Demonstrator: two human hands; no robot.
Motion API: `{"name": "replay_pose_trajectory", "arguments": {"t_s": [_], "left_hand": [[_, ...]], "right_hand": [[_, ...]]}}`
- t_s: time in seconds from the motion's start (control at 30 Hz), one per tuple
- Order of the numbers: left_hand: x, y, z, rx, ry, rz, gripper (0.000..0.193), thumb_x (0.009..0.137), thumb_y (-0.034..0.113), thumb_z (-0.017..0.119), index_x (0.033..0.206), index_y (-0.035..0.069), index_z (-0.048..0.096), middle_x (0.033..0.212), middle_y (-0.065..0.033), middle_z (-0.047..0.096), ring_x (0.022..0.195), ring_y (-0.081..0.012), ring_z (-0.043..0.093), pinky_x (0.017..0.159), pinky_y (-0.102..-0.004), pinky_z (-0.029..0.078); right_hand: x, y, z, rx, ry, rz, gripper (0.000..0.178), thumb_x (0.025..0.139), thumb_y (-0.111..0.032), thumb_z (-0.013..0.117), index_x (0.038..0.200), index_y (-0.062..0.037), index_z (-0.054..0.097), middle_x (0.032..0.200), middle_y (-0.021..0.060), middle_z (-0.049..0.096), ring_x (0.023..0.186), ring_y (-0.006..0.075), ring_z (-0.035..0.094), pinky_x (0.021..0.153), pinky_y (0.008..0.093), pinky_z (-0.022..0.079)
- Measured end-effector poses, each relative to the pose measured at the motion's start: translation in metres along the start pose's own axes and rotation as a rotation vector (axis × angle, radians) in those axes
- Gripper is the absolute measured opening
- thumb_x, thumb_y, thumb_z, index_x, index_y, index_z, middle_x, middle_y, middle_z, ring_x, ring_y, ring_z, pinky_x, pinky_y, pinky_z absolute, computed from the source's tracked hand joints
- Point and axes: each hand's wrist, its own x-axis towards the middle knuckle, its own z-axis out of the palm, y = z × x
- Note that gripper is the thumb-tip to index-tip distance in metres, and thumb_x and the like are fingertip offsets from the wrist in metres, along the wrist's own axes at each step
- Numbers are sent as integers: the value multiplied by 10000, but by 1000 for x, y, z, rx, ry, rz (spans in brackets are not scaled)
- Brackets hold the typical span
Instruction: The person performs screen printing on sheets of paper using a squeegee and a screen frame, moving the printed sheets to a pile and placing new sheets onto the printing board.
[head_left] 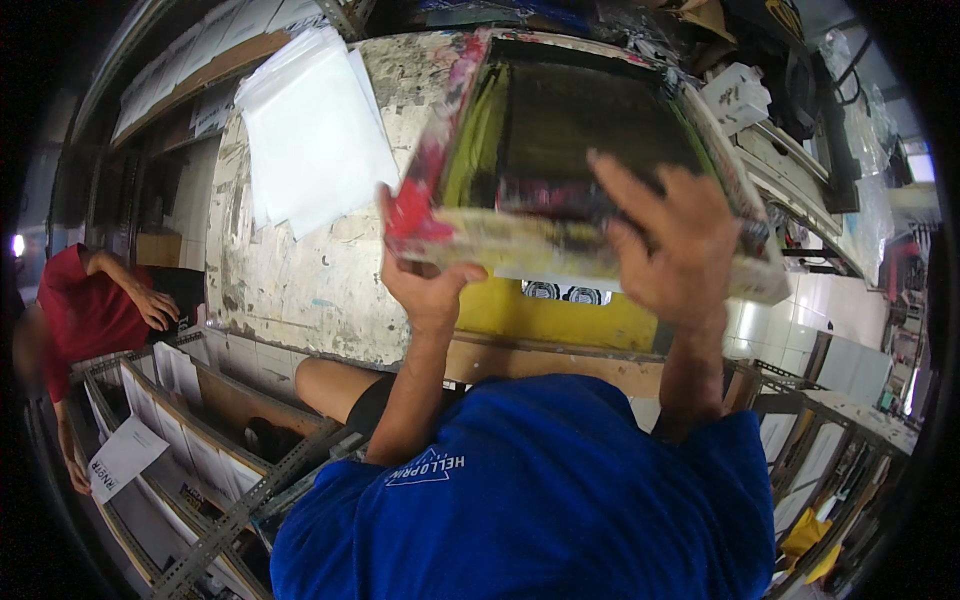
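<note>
left hand: closed on near-left corner of stained frame, forearm reaching forward | right hand: half open, forefinger extended over dark mesh, contact unclear | frame: above yellow board on desk

Rectangular frame, pale rails stained red along the left side and smudged yellowish along the near one; inside it, a dark olive mesh panel with a yellow-green band down its left margin. Position: above a yellow board, whose near part shows past the frame's near rail; that rail appears raised off the board, though motion blur leaves the gap uncertain
</note>
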Motion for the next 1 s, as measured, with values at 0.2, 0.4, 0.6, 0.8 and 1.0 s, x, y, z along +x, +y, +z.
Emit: {"name": "replay_pose_trajectory", "arguments": {"t_s": [0.2,0.4,0.6,0.8,1.0], "left_hand": [[-68,-91,-98,251,-209,-279,966,585,118,967,1421,-23,503,1330,-132,586,1177,-242,584,1011,-375,488],[-70,-107,-108,909,-273,167,873,552,276,942,1331,46,621,1505,-214,432,1346,-389,410,1119,-485,336],[-69,-106,-110,1009,-286,144,845,589,353,910,1325,48,628,1516,-239,405,1344,-413,388,1113,-495,328],[-71,-106,-114,981,-288,124,839,637,438,871,1330,35,626,1510,-260,400,1331,-426,394,1113,-505,319],[-73,-110,-121,980,-308,77,845,712,549,823,1372,69,607,1529,-252,367,1345,-404,365,1088,-492,346]], "right_hand": [[-86,11,94,257,-123,214,641,677,-125,801,1303,-203,687,857,134,607,772,330,569,778,436,473],[-128,10,151,85,-424,247,735,695,-104,767,1399,-217,587,1012,127,579,962,315,537,946,500,358],[-101,56,191,26,-309,268,834,561,-76,743,1367,-228,591,1137,110,547,1084,285,498,961,516,315],[-25,132,238,-47,-123,188,835,556,-79,707,1367,-242,595,1136,118,573,1092,295,515,973,520,314],[46,195,272,-103,-74,151,805,587,-141,664,1381,-249,592,1182,128,588,1126,300,516,965,516,309]]}}
